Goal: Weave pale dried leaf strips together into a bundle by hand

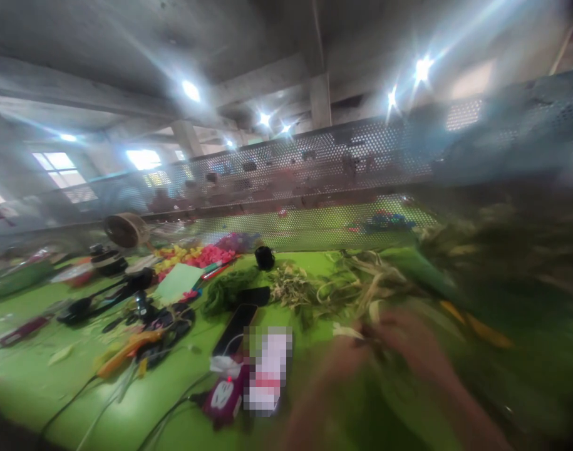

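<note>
My left hand (354, 344) and my right hand (399, 326) meet close together over the green table, both blurred by motion. Their fingers look closed around a pale, leaf-like strip (347, 331), one end of which sticks out to the left of my left hand. Exactly how each finger grips it is smeared. Just beyond my hands lies a loose heap of long, pale green-tan strips (373, 272). A pile of small cream-and-green leafy pieces (290, 285) lies left of that heap.
An orange glue gun (129, 352), a purple power strip (225, 394) with cables, and a dark phone (234, 329) lie left. Pink and yellow pieces (211, 255) are heaped behind. A perforated metal divider (286, 219) runs along the back; a large dark leafy mass (497, 257) stands right.
</note>
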Action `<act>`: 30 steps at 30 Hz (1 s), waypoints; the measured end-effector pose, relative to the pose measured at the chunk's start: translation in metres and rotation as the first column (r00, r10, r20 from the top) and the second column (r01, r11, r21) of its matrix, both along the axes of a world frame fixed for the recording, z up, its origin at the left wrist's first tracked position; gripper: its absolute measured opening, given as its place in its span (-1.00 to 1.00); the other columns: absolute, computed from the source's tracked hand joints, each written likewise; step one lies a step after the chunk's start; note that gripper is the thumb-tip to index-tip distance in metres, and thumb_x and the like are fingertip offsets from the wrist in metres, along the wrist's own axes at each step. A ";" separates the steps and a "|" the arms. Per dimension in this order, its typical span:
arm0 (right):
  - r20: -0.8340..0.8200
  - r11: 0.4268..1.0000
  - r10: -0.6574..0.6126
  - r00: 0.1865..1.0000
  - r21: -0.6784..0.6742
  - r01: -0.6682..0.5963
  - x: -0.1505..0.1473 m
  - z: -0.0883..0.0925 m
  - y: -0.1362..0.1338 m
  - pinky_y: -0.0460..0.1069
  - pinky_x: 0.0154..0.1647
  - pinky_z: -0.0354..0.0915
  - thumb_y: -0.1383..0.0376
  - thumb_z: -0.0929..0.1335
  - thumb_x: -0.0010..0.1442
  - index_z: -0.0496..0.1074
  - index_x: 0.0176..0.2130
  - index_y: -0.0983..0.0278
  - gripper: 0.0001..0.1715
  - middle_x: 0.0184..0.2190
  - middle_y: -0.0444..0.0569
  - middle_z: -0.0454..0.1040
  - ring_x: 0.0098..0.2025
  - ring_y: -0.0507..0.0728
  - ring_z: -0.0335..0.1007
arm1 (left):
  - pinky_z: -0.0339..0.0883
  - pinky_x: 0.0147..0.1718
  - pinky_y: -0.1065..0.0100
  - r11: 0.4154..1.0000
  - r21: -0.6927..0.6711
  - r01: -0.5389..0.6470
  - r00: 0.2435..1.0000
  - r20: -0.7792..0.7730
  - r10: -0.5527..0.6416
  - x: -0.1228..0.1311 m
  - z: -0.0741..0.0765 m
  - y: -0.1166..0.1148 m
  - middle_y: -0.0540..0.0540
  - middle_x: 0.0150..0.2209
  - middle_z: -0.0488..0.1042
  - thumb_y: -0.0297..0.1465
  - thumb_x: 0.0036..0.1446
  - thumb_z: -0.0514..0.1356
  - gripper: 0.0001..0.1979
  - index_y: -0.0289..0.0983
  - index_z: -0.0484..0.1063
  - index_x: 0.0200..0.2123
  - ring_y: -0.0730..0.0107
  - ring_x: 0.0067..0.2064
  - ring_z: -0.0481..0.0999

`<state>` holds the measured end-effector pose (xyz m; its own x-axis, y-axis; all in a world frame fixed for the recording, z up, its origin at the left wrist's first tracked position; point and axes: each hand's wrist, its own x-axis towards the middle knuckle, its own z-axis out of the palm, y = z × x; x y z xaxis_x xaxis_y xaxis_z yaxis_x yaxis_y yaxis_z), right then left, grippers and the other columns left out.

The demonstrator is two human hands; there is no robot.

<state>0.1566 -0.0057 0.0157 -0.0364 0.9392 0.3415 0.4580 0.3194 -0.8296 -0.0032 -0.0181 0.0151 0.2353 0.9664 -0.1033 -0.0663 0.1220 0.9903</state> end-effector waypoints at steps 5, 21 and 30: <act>-0.019 0.991 -0.105 0.994 -0.082 0.103 -0.002 0.005 -0.004 -0.03 -0.36 0.24 0.07 0.33 0.01 0.44 -0.53 0.20 -0.72 -0.43 -0.09 0.51 -0.31 0.16 0.40 | 0.20 -0.29 0.37 0.984 0.070 0.161 0.979 -0.141 -0.150 -0.003 -0.003 0.001 -0.02 -0.46 0.37 -0.23 -0.04 0.26 -0.79 -0.26 0.45 -0.39 0.36 -0.34 0.33; -0.012 0.988 0.084 0.996 -0.130 -0.085 -0.005 -0.001 -0.004 -0.08 -0.48 0.19 0.01 0.28 0.12 0.41 -0.49 0.20 -0.63 -0.57 -0.18 0.43 -0.49 0.07 0.32 | 0.08 -0.45 0.46 0.996 0.002 -0.094 0.985 0.142 0.092 -0.002 -0.012 0.009 0.07 -0.50 0.24 0.01 0.01 0.17 -0.58 -0.26 0.33 -0.34 0.54 -0.49 0.16; 0.129 1.000 -0.021 0.991 0.000 0.021 -0.003 -0.013 0.002 -0.04 -0.38 0.23 0.08 0.24 0.18 0.42 -0.44 0.20 -0.68 -0.48 -0.10 0.50 -0.40 0.10 0.38 | 0.02 -0.53 0.51 0.983 -0.028 -0.184 0.946 0.265 0.185 0.007 -0.014 0.008 0.12 -0.57 0.15 -0.02 -0.07 0.24 -0.58 -0.23 0.22 -0.40 0.58 -0.55 0.11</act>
